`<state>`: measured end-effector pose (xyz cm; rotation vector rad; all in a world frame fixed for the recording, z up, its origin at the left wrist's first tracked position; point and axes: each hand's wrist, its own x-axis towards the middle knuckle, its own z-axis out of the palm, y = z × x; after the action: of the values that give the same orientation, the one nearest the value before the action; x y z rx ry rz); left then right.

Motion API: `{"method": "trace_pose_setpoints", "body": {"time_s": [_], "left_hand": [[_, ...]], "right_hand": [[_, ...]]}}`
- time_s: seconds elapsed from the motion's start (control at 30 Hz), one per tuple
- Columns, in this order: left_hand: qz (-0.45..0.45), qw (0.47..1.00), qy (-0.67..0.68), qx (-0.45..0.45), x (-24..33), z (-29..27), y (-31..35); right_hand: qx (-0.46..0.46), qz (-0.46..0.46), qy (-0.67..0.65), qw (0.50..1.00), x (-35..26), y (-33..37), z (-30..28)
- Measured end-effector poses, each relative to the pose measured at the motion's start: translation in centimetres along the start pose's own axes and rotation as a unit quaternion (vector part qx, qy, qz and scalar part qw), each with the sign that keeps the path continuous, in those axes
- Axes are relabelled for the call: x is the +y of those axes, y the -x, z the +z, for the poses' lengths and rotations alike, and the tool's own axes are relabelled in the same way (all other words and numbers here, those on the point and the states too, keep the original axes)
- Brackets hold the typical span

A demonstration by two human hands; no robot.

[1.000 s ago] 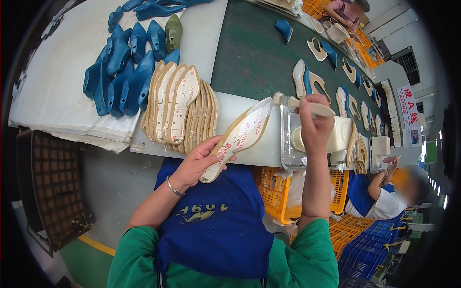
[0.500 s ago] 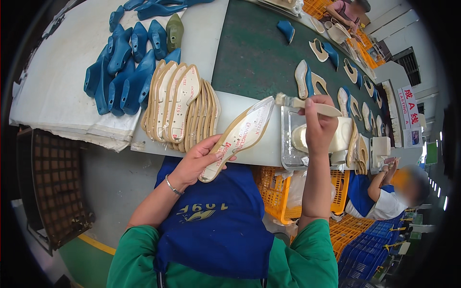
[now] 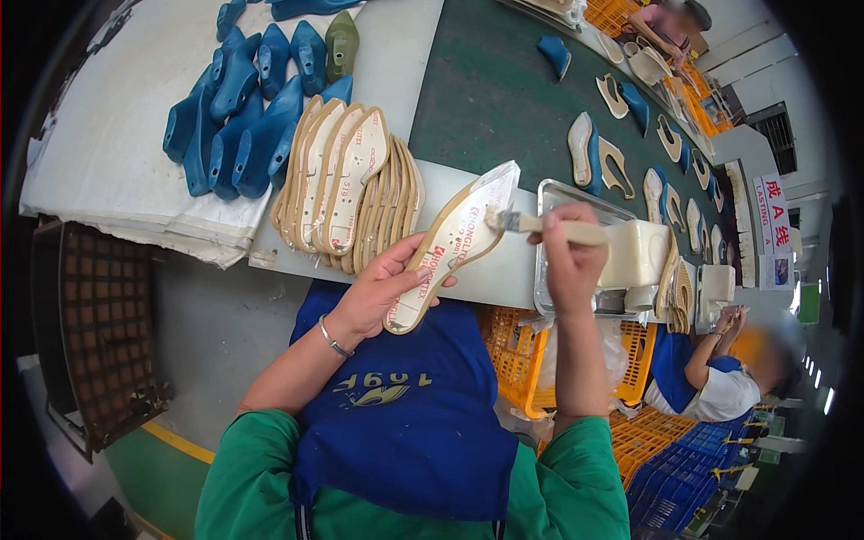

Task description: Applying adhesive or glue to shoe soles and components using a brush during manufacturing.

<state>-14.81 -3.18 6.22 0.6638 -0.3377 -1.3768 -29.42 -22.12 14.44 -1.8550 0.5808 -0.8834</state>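
Note:
My left hand (image 3: pixel 385 290) grips a shoe insole (image 3: pixel 455 241) by its heel end, its white printed face up and its tan edge showing. The pointed toe is tilted away from me. In my right hand (image 3: pixel 572 256) is a flat paintbrush (image 3: pixel 565 229), held by its pale handle. Its bristles lie against the forepart of the insole. Just left of the insole, a stack of similar insoles (image 3: pixel 346 189) leans in overlapping rows on the white table. Beside my right hand a metal tray (image 3: pixel 543 261) holds a cream-coloured container (image 3: pixel 637 254).
Blue shoe lasts (image 3: pixel 236 135) cluster on the white cloth at left, with one olive last (image 3: pixel 342 47). A green conveyor belt (image 3: pixel 477 90) carries lasts and shoe parts. Yellow crates (image 3: pixel 511 360) stand below the table edge. A co-worker (image 3: pixel 720 382) sits at right, another (image 3: pixel 666 27) far off.
The brush has moved left and down, from beyond the toe tip onto the insole's forepart. My view has shifted slightly. The left hand keeps its hold.

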Motion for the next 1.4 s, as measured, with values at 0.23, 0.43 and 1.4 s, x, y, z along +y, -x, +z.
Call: {"method": "trace_pose_setpoints", "body": {"time_s": [0.23,0.43,1.4], "left_hand": [[-0.001,1.0,0.013,0.025,-0.3,-0.3,0.0],[0.004,0.999,0.032,0.023,-0.1,0.2,0.1],[0.04,0.994,-0.053,0.083,-1.2,0.9,0.3]], "right_hand": [[-0.084,0.006,0.014,0.996,-0.2,3.4,2.2],[0.034,-0.027,0.037,0.998,1.1,0.6,1.3],[0.01,-0.024,0.044,0.999,1.2,2.5,5.3]]}}
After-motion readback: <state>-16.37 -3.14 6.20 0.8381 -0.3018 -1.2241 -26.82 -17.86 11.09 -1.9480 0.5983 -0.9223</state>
